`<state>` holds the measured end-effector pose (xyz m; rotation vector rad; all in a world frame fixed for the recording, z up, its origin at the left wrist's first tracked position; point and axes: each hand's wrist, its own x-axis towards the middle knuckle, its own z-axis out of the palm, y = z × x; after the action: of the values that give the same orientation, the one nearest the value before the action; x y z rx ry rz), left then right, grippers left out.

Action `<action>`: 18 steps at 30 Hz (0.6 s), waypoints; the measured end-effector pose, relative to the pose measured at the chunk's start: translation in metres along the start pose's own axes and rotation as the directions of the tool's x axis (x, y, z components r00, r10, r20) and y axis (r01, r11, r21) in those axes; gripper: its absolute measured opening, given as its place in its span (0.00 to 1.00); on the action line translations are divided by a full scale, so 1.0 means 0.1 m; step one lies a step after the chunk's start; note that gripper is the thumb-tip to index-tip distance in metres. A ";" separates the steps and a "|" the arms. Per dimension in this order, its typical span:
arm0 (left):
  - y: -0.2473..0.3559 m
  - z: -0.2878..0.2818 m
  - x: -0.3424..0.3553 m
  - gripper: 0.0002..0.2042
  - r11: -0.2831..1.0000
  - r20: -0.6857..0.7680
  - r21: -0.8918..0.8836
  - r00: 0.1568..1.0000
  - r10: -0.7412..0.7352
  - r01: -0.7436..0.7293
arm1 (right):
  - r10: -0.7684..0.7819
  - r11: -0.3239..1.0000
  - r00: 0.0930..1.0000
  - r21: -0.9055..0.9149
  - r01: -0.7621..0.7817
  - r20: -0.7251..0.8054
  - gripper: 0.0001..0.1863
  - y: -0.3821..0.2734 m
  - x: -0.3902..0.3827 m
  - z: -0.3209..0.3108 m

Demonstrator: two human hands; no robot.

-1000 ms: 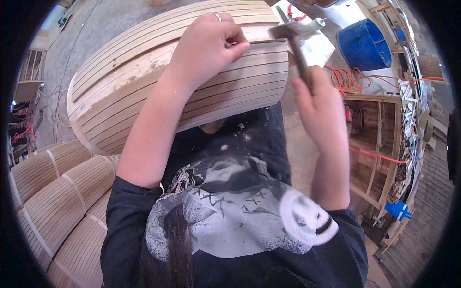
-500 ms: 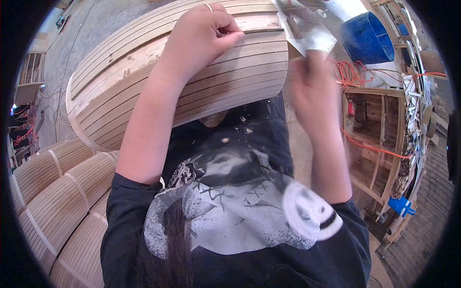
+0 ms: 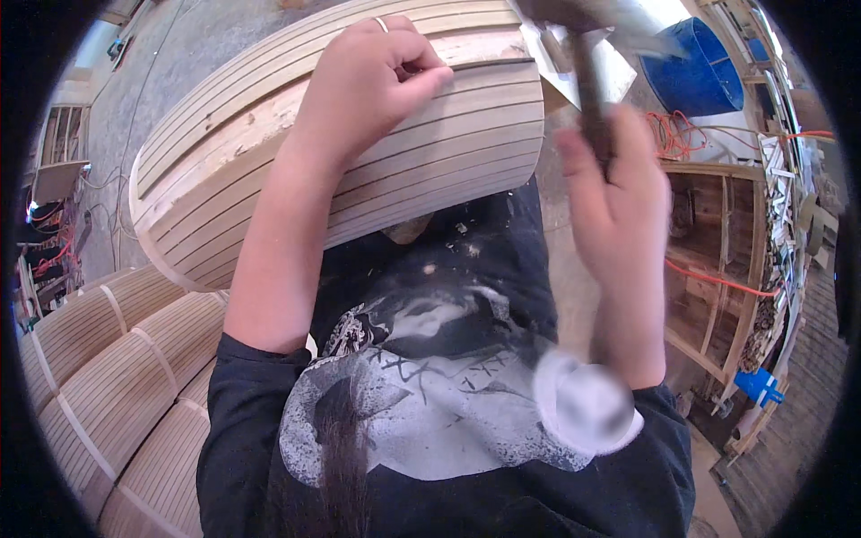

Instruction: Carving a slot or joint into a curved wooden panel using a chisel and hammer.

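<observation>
A rounded wooden piece [image 3: 430, 143] covered in narrow slats lies across my lap, with a wider gap showing rough pale wood [image 3: 269, 117]. My left hand [image 3: 368, 81] rests on top of it, fingers curled and thumb pressed in, beside a raised slat edge. What those fingers pinch, if anything, is hidden. To the right of the piece, my right hand [image 3: 619, 202] grips the dark handle of a hammer [image 3: 590, 99]. The hammer's head is raised near the top of the view and smeared by motion.
Several similar slatted pieces [image 3: 134, 359] with pale bands stand at the lower left. A blue bin [image 3: 691, 72], an orange cord [image 3: 673, 134] and an open wooden shelf unit [image 3: 713, 260] are on the right. A white sheet [image 3: 619, 72] lies beyond the piece's right end.
My right hand has moved a little to the right and the hammer now shows raised. My left hand stays on the slatted piece, which has shifted slightly in view.
</observation>
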<state>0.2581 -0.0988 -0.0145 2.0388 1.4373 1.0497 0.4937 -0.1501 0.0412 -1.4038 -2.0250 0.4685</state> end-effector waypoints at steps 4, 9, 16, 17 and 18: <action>0.05 0.01 0.02 0.06 0.999 -0.036 -0.008 0.998 0.051 -0.052 | 0.142 0.971 0.978 -0.215 -0.107 0.152 0.16 0.22 0.02 0.23; 0.03 -0.02 0.00 0.08 1.000 -0.001 0.023 1.000 -0.020 0.020 | 0.244 0.961 0.960 0.097 -0.258 0.133 0.16 0.15 0.04 0.04; 0.09 0.10 0.03 0.08 0.970 -0.032 0.234 0.996 0.078 -0.069 | 0.291 0.319 0.946 0.918 -0.235 0.141 0.08 0.44 -0.06 0.60; 0.09 0.13 0.03 0.08 0.967 -0.028 0.242 0.996 0.085 -0.076 | 0.291 0.313 0.947 0.922 -0.227 0.135 0.08 0.52 -0.10 0.75; 0.09 0.18 0.02 0.07 0.934 -0.100 0.328 0.977 0.186 -0.145 | 0.247 0.261 0.965 0.953 -0.152 0.086 0.09 0.58 -0.14 0.90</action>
<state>0.2778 -0.0993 -0.0183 2.3954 1.6116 1.0919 0.4782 -0.1360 -0.0652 -0.7978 -0.9930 1.4429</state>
